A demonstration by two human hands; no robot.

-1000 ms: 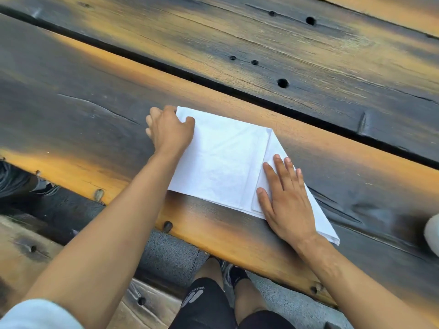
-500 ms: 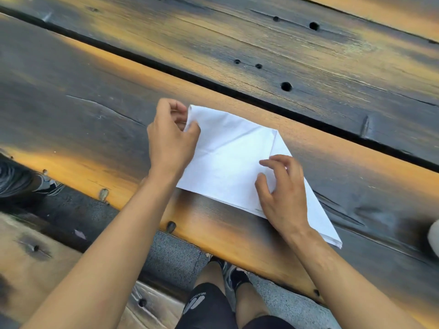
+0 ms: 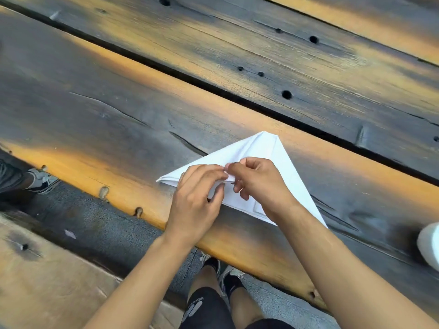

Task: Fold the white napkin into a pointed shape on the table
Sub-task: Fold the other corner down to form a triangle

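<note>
— Fingers (image 3: 217, 178) of both hands are pinching together on a small flap at the middle of the white napkin (image 3: 266, 148), aren't they?

— Yes: the left hand (image 3: 197, 200) and right hand (image 3: 259, 181) are meeting there, each clamped on a layer. The napkin is lying as a triangle at frame centre, apex pointing up, on the wooden tabletop (image 3: 118, 110).

— What is threatening it?

— Its lower edge is sitting near the plank's front edge; a tug could be skewing the creases or dragging it off.

— Anything crowding?

— Only a white object (image 3: 430, 245) at the right border, well apart.
</note>
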